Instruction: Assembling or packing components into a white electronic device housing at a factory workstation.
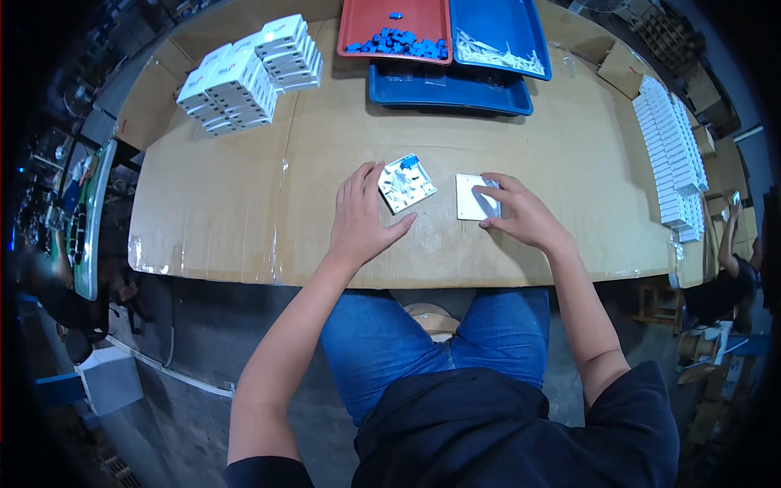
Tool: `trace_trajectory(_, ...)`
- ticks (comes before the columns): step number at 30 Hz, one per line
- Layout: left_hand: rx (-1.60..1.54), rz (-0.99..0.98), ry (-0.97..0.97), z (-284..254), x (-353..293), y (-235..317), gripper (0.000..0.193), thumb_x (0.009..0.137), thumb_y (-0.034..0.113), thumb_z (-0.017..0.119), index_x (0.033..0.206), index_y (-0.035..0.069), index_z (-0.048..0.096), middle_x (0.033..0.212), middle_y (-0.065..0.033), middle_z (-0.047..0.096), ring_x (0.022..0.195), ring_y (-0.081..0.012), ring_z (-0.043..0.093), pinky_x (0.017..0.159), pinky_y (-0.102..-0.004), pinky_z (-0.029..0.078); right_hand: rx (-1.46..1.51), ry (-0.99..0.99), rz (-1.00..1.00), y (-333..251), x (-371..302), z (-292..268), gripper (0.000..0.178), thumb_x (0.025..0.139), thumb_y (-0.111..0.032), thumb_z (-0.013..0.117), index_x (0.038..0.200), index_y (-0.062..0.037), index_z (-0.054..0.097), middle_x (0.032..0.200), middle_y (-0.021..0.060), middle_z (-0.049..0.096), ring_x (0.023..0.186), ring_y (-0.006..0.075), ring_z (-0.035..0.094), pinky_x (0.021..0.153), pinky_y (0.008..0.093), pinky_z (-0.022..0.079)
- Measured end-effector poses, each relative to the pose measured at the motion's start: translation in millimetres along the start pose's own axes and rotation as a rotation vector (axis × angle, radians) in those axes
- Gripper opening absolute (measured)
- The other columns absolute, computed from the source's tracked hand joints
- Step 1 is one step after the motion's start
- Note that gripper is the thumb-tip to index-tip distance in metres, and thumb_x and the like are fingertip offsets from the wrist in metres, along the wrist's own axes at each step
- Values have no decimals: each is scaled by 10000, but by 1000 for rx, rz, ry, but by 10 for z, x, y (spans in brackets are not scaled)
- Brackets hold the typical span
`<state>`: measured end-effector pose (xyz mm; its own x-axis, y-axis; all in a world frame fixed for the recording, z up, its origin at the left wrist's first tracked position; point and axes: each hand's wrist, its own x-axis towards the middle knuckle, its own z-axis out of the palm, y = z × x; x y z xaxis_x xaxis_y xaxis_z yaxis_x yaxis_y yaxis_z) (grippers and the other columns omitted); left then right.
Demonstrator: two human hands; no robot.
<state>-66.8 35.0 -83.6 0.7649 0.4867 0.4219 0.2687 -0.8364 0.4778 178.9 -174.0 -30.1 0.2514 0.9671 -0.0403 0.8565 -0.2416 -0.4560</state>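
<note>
A shallow white square housing [407, 185] lies tilted on the cardboard-covered table, its inner side up. Small white parts and a blue block [409, 163] sit inside it. My left hand [359, 213] is at its left edge, fingers touching the side and the thumb spread away near the lower corner. To the right is a flat white square plate [469, 199], its smooth face up. My right hand [523, 213] has its fingers over the plate's right part and the thumb at its lower right corner, gripping it between them.
A red tray [350, 32] of blue blocks and a blue tray [541, 41] of thin white pieces rest on another blue tray [455, 102] at the back. White boxed units [232, 85] stand stacked at left; more white stacks [671, 163] line the right edge. People work at both sides.
</note>
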Motion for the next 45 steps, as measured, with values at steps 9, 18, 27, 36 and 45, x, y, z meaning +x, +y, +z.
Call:
trace_trajectory(9, -44, 36, 40, -9, -43, 48, 781, 787, 289, 835, 1419, -11, 487, 1362, -205, 553, 1307, -387, 518, 1122, -490, 404, 309, -10, -34, -188, -232, -111, 308, 948, -218, 710, 1168, -5, 739, 1111, 190, 739, 1069, 340, 696, 993, 402, 533)
trace_trajectory(18, -1034, -325, 328, 113, -215, 565, 629, 957, 243, 706, 1479, 0, 454, 1429, -176, 514, 1234, -278, 587, 1092, -405, 451, 437, 303, 297, 230, -173, 180, 329, 992, -295, 650, 1104, 0, 737, 1012, 217, 739, 954, 349, 709, 863, 406, 551)
trace_trajectory(27, -2080, -786, 313, 19, -397, 1073, 709, 1037, 547, 381, 1461, -10, 488, 1424, -211, 582, 1210, -340, 616, 1052, -451, 494, -60, 416, 85, -15, -290, 582, 646, 799, -425, 837, 1321, -87, 665, 1396, 217, 575, 1259, 404, 558, 1048, 469, 502)
trace_trajectory(36, -2301, -875, 33, -67, -572, 1299, 705, 1057, 566, 346, 1514, 42, 461, 1487, -224, 527, 1230, -365, 600, 1007, -503, 511, 2008, 419, -219, -187, -468, -480, 688, 1079, -487, 459, 1539, 21, 390, 1510, 288, 496, 1386, 451, 510, 1159, 588, 421)
trace_trajectory(45, -2366, -927, -120, 69, -535, 1443, 704, 1055, 553, 373, 1495, 11, 460, 1435, -251, 547, 1228, -380, 592, 1027, -517, 501, 2133, 293, -243, -146, -613, -357, 667, 1047, -417, 458, 1572, -15, 368, 1536, 298, 459, 1396, 476, 491, 1153, 617, 425)
